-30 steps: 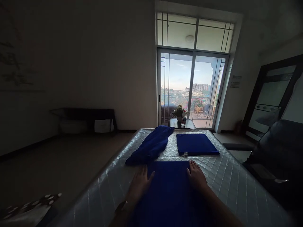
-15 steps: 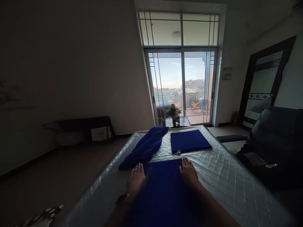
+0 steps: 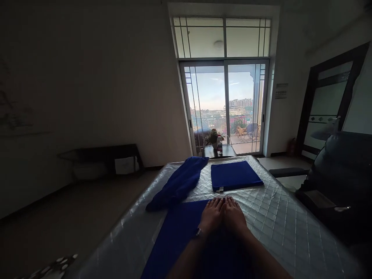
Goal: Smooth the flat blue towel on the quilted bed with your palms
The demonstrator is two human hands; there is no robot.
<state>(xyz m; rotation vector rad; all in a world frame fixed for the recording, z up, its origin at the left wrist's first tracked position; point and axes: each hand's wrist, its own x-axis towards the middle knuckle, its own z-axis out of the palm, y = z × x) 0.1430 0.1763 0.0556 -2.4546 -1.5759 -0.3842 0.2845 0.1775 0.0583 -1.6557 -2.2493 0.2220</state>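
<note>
"Blue cloth [image 3: 177, 236], lying flat on the quilted cover [image 3: 279, 224]. What's changed on it?"

"The left hand [image 3: 211, 214]. Half a second ago it was at the cloth's left edge; now it's near the far right corner, beside the right hand [image 3: 234, 214], which has hardly moved."

"How are they held?"

"Both palm down on the cloth, fingers straight and close together, pointing to its far edge. The hands meet along their inner sides. Neither seems to pinch anything, though I can't tell how hard they press."

"So what does that mean?"

"I'd say the work has narrowed to that corner. The cloth's left side lies bare of hands, and it looks smooth."

"And the other blue pieces?"

"Unmoved. The crumpled cloth [image 3: 180, 182] is by its far left corner; the folded cloth [image 3: 236, 175] sits just past its far edge, to the right."
</note>
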